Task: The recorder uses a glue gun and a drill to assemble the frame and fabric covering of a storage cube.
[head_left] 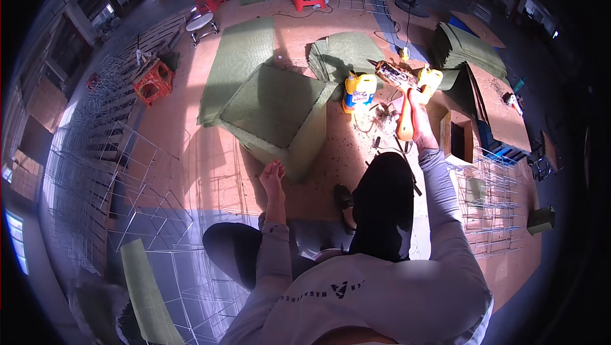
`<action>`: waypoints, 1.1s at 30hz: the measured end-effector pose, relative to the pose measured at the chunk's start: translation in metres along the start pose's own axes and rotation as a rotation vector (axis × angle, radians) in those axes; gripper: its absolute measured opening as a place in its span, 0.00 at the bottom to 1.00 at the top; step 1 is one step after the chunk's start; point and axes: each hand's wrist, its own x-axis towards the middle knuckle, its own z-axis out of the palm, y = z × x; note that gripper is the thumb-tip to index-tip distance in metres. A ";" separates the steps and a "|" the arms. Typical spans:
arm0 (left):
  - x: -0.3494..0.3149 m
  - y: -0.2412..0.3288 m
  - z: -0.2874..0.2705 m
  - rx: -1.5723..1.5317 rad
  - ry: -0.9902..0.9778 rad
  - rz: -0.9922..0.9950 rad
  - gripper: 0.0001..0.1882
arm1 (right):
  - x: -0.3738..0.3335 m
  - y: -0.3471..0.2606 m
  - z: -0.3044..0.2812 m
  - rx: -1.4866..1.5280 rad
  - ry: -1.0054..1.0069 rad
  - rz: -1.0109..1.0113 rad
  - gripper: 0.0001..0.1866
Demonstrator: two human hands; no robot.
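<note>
Wrapped around the orange handle [405, 124] of what looks like a glue gun [396, 75], the right hand [422, 122] has a firm hold. The gun's dark tip points up and to the left, away from the body, and sits well apart from the green box [310, 141]. That box stands on the floor in front of the person, a bit to the left. The left hand [272, 173] is curled up at the box's near corner. I cannot tell if it pinches the edge or just rests by it.

To do this well, I think the left hand should hold the corner still, with its fingers out of the tip's way, as the tip may be hot. The gun should go around the yellow jug [359, 92], which stands between it and the box, and not bump it.

Some bits are hard to see. The right fingers are mostly hidden, so any trigger is too. Part of a second yellow jug [430, 80] is behind the gun. Bright sun washes out small marks there. The box's bottom does not show.
</note>
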 end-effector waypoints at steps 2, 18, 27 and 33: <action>0.008 -0.010 -0.018 -0.019 0.024 -0.034 0.06 | 0.004 0.032 -0.022 0.012 -0.004 0.058 0.24; 0.022 -0.013 -0.075 0.166 0.156 -0.162 0.13 | -0.044 0.382 -0.141 -0.102 0.206 0.731 0.15; 0.126 0.081 -0.079 0.213 0.017 0.292 0.37 | -0.038 0.432 -0.270 -1.453 -0.342 -0.130 0.28; 0.195 0.121 -0.085 0.058 -0.111 0.216 0.41 | 0.031 0.273 -0.155 -1.034 -0.130 -0.236 0.27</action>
